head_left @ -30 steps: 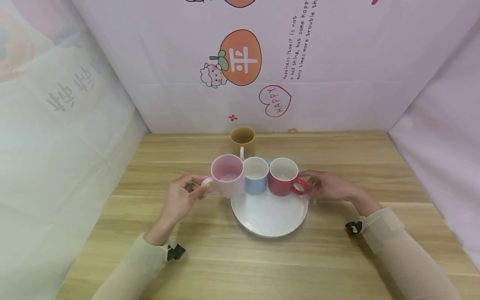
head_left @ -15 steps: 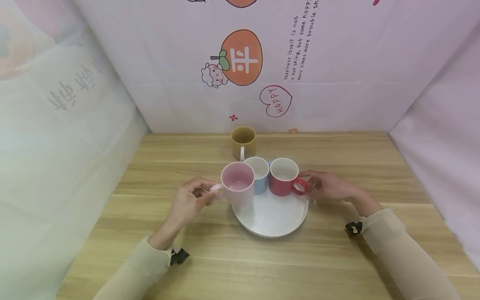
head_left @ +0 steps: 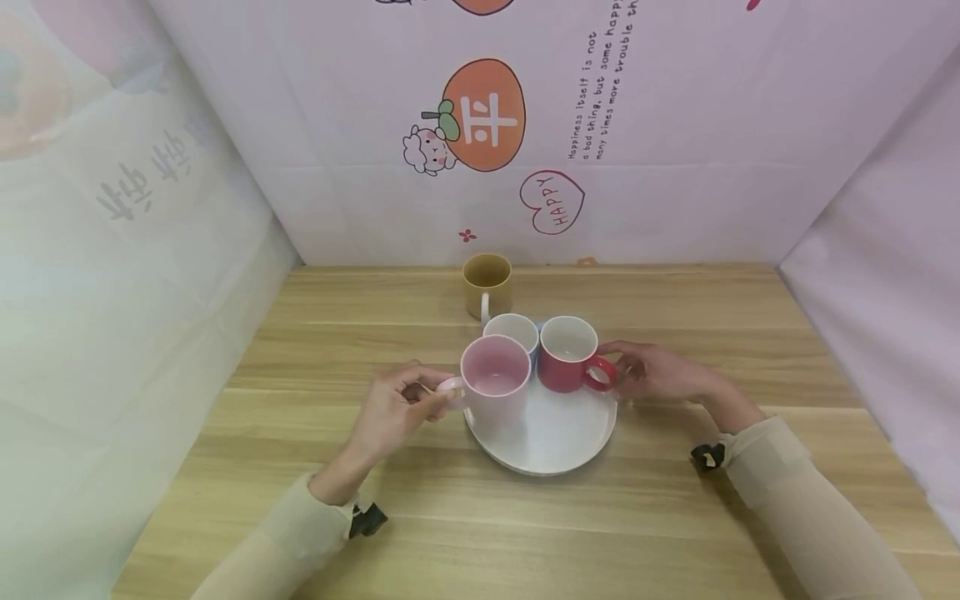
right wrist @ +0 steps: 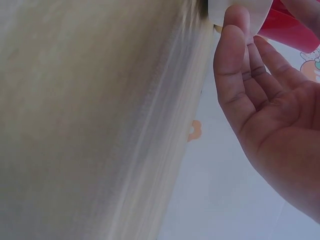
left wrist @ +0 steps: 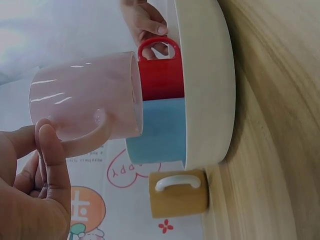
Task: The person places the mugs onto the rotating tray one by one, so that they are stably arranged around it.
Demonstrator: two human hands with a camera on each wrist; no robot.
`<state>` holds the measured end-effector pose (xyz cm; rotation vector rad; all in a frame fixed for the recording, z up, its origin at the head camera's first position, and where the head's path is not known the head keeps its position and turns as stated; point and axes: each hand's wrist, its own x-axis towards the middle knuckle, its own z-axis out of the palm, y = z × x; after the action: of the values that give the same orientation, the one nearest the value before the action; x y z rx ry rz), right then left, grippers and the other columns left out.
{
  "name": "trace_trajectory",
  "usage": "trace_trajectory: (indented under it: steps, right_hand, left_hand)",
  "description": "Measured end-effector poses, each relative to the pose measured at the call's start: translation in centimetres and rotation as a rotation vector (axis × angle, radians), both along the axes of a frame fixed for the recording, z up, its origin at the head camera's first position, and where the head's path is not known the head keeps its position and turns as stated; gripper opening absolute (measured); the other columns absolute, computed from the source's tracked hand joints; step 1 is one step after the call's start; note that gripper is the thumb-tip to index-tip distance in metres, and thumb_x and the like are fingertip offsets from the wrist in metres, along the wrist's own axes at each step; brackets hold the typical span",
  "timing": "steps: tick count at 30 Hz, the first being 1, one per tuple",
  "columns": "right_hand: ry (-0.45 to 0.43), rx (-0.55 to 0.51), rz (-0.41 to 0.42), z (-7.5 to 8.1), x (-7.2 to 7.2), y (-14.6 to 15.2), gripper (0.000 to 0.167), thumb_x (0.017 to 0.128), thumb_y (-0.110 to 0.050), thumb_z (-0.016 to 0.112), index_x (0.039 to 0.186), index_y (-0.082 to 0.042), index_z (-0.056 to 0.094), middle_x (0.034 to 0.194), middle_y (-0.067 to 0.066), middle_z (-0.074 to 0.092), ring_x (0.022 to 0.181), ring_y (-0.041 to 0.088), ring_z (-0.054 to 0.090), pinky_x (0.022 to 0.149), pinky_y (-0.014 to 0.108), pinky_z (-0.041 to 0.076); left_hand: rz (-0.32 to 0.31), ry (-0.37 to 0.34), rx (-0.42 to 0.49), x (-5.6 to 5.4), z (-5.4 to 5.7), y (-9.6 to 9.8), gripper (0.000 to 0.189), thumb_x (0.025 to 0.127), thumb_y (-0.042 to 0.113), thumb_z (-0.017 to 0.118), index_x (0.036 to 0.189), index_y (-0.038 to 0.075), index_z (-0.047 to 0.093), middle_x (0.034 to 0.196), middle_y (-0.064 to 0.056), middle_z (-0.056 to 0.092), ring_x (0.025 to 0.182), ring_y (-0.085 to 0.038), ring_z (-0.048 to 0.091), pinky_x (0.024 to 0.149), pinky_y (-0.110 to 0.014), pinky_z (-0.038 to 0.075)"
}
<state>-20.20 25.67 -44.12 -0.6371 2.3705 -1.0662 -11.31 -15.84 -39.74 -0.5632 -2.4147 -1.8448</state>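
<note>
Your left hand [head_left: 393,408] pinches the pink mug [head_left: 495,392] by its handle, over the tray's [head_left: 558,446] left side; right hand [head_left: 663,373], fingers bent, at right rim, hold unclear.

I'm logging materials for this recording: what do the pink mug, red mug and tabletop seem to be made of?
Pink mug: probably ceramic with a glossy glaze, judging by the bright streaks of light along its side.
Red mug: likely glazed ceramic too, from its smooth red outside and white inside; plastic stays possible.
Tabletop: low-sheen wood or wood-look laminate, from its grain bands.
</note>
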Motion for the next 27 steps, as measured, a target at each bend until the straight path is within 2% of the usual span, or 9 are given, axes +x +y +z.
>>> trace_trajectory:
  steps: [6, 15, 20, 27]
  right_hand:
    - [0.001, -0.003, 0.004, -0.2, -0.1, 0.0, 0.07, 0.085, -0.018, 0.08, 0.146, -0.02, 0.046, 0.111, 0.016, 0.066, 0.087, 0.023, 0.067, 0.07, 0.035, 0.062]
    - [-0.004, -0.012, -0.001, -0.1, -0.1, 0.0, 0.071, 0.084, -0.017, 0.08, 0.146, -0.02, 0.046, 0.11, 0.016, 0.067, 0.087, 0.024, 0.067, 0.07, 0.036, 0.062]
    - [0.002, -0.014, -0.003, 0.0, 0.0, 0.0, 0.07, 0.084, -0.017, 0.081, 0.146, -0.02, 0.047, 0.11, 0.015, 0.067, 0.088, 0.024, 0.067, 0.069, 0.036, 0.062]
    - [0.028, -0.009, 0.01, -0.1, 0.0, 0.1, 0.068, 0.085, -0.017, 0.08, 0.145, -0.02, 0.048, 0.107, 0.014, 0.068, 0.087, 0.022, 0.067, 0.07, 0.032, 0.061]
  left_hand:
    - [-0.012, -0.035, 0.012, 0.1, -0.5, 0.8, 0.019, 0.086, 0.005, 0.077, 0.104, 0.0, 0.074, 0.097, -0.019, 0.071, 0.062, -0.01, 0.067, 0.058, -0.03, 0.062]
    - [-0.022, -0.037, 0.002, 0.1, -0.8, 2.0, 0.016, 0.085, 0.006, 0.078, 0.1, 0.002, 0.075, 0.096, -0.018, 0.071, 0.061, -0.009, 0.065, 0.057, -0.028, 0.061]
    - [-0.028, -0.054, -0.012, 0.0, -1.2, 2.9, 0.014, 0.086, 0.006, 0.077, 0.099, 0.002, 0.075, 0.094, -0.016, 0.072, 0.061, -0.008, 0.065, 0.056, -0.027, 0.06]
    - [-0.048, -0.053, -0.029, -0.1, -1.9, 3.9, 0.013, 0.085, 0.009, 0.079, 0.097, 0.006, 0.075, 0.081, -0.012, 0.07, 0.059, -0.007, 0.061, 0.051, -0.02, 0.052]
